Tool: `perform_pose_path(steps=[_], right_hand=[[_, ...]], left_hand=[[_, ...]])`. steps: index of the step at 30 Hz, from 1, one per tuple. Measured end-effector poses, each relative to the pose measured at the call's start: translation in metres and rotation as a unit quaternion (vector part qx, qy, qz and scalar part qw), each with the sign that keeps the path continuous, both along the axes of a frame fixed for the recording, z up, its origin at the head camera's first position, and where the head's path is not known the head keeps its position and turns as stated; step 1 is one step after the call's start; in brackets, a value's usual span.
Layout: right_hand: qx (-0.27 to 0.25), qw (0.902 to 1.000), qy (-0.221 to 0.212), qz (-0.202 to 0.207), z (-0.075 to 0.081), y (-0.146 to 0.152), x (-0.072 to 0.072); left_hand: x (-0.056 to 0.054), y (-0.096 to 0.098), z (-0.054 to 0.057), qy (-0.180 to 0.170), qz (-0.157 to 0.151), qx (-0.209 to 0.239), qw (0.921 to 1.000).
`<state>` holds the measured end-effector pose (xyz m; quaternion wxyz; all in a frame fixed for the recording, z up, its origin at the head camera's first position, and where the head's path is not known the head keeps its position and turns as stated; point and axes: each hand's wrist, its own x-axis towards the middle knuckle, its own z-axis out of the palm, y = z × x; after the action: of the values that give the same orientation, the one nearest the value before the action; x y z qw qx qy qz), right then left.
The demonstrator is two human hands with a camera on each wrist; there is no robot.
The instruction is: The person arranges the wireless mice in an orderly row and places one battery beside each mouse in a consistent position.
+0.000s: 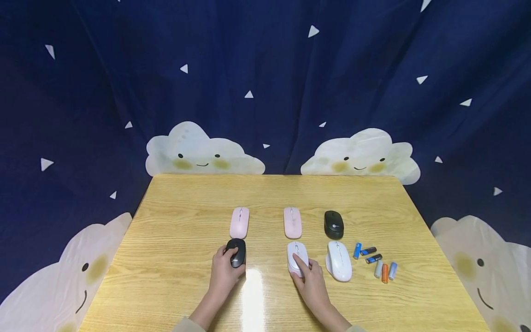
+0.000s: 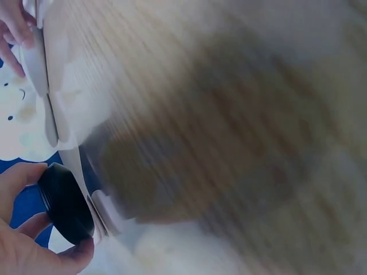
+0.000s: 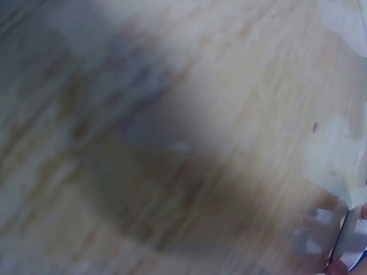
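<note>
My left hand [image 1: 221, 277] grips a black computer mouse [image 1: 237, 254] by its sides, left of the table's middle. In the left wrist view that black mouse [image 2: 66, 203] sits between the thumb and fingers. To the right, my right hand [image 1: 311, 285] holds a white mouse [image 1: 297, 256], with one finger lying along its top. Only a sliver of the white mouse [image 3: 348, 246] shows at the lower right corner of the right wrist view. Just beyond the two held mice lie a pink mouse [image 1: 239, 222] and a second pink mouse [image 1: 292, 222].
Right of my right hand lies a larger white mouse [image 1: 340, 261], with another black mouse [image 1: 333, 224] behind it. Several loose batteries, among them an orange battery [image 1: 385, 273] and a blue battery [image 1: 357, 251], are scattered farther right on the wooden table [image 1: 174, 258]. A dark blue curtain [image 1: 274, 60] hangs behind.
</note>
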<state>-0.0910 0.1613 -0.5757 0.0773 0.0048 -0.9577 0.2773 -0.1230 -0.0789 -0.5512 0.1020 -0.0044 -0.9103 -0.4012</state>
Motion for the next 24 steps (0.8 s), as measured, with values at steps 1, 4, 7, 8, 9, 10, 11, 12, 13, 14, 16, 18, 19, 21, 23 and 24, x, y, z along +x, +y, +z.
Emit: perform_pose_path(steps=[1, 4, 7, 8, 9, 10, 11, 12, 13, 14, 16, 18, 19, 21, 23, 24], right_hand=[[-0.001, 1.0, 0.001, 0.0, 0.0, 0.0, 0.0001], [0.0, 1.0, 0.0, 0.001, 0.0, -0.0001, 0.0001], [0.001, 1.0, -0.003, 0.001, -0.0002, 0.0001, 0.0], [0.001, 1.0, -0.002, 0.002, -0.0005, 0.0001, 0.0001], [0.001, 1.0, -0.001, 0.002, -0.0004, 0.0001, 0.0002], [0.001, 1.0, 0.001, 0.003, -0.0003, 0.0001, 0.0004], [0.001, 1.0, 0.002, 0.003, -0.0004, 0.0001, 0.0005], [0.001, 1.0, 0.004, 0.003, -0.0004, 0.0, 0.0005], [0.002, 1.0, 0.007, 0.005, -0.0006, 0.0001, 0.0006], [0.002, 0.9999, 0.009, 0.005, -0.0004, 0.0, 0.0008], [0.003, 0.9999, 0.011, 0.004, -0.0004, 0.0001, 0.0005], [0.005, 0.9999, 0.012, 0.004, -0.0003, 0.0003, 0.0003], [0.006, 0.9999, 0.012, 0.004, -0.0001, 0.0004, 0.0001], [0.008, 0.9999, 0.014, 0.003, 0.0, 0.0005, -0.0003], [0.01, 0.9998, 0.016, 0.004, 0.0006, 0.0004, -0.0004], [0.012, 0.9998, 0.018, 0.004, 0.0009, 0.0003, -0.0004]], left_hand=[[0.0007, -0.0001, -0.0005, -0.004, 0.0, 0.0, 1.0], [0.0024, -0.0002, -0.0014, -0.012, 0.001, -0.002, 0.9999], [0.0044, -0.0003, -0.0018, -0.023, 0.003, -0.003, 0.9997], [0.0048, -0.0003, -0.0019, -0.027, 0.004, -0.003, 0.9996], [0.0054, -0.0002, -0.0019, -0.03, 0.004, -0.003, 0.9995], [0.006, -0.0003, -0.0022, -0.035, 0.004, -0.003, 0.9994], [0.0066, -0.0004, -0.0024, -0.037, 0.003, -0.004, 0.9993], [0.0071, -0.0005, -0.0027, -0.039, 0.002, -0.005, 0.9992], [0.0076, -0.0006, -0.0031, -0.04, 0.001, -0.005, 0.9992], [0.008, -0.0006, -0.0034, -0.041, 0.001, -0.005, 0.9991], [0.0085, -0.0007, -0.0044, -0.041, 0.001, -0.004, 0.9991], [0.0087, -0.0006, -0.0051, -0.04, 0.001, -0.003, 0.9992], [0.0087, -0.0005, -0.0054, -0.039, 0.001, -0.003, 0.9992], [0.0087, -0.0001, -0.0053, -0.039, 0.0, -0.004, 0.9992], [0.0089, 0.0, -0.0053, -0.041, 0.0, -0.005, 0.9992], [0.0089, 0.0, -0.0053, -0.042, 0.0, -0.006, 0.9991]])
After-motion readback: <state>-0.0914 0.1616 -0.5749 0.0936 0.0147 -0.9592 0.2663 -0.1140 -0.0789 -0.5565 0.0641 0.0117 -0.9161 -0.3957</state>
